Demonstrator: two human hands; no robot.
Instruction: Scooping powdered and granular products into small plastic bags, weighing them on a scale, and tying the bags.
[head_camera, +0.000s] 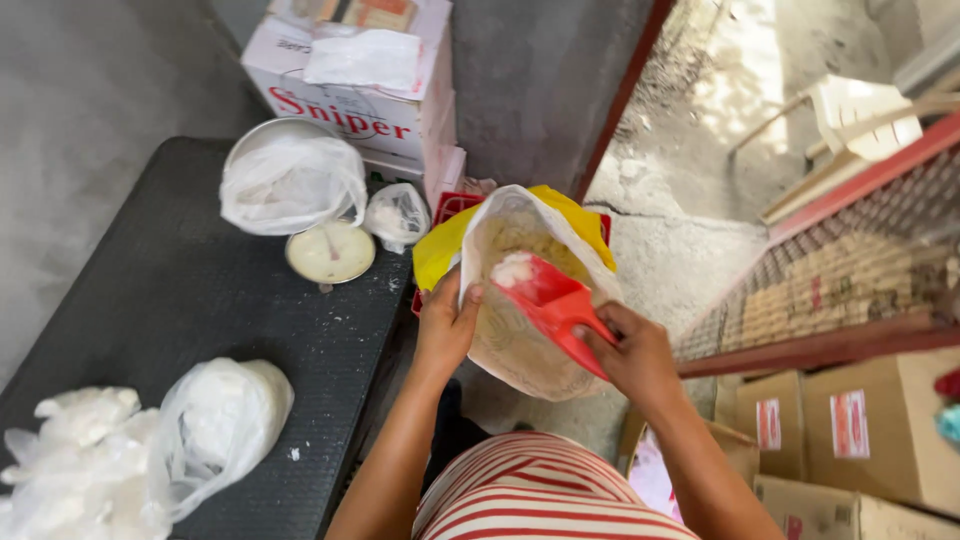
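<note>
We found the right hand (640, 355) clenched around the handle of a red plastic scoop (545, 295), its bowl pushed down into the mouth of a white woven sack (520, 340) and carrying a small heap of white grain or powder (513, 268); which of the two we could not tell. The left hand (445, 325) gripped the near rim of the sack, thumb over the edge, which in our judgement kept the mouth spread and steady so the scoop could enter. The sack stood just off the right edge of a dark textured table (200, 290), with a yellow bag (440, 250) folded around its far side and a red crate (452, 205) partly visible behind. On the table, a round white scale dial (331, 252) sat below a metal pan covered by a clear plastic bag (292, 182), beside a small knotted bag (397, 215). Filled white plastic bags (215, 425) lay together at the near left corner, well apart from the sack. At the table's far end stood a white carton with red lettering (350, 90), a pale wrapped packet resting on its top. To the right, brown cardboard boxes (880, 425) bearing red-and-white rectangular labels were stacked beneath a red-framed mesh rack (840, 290).
</note>
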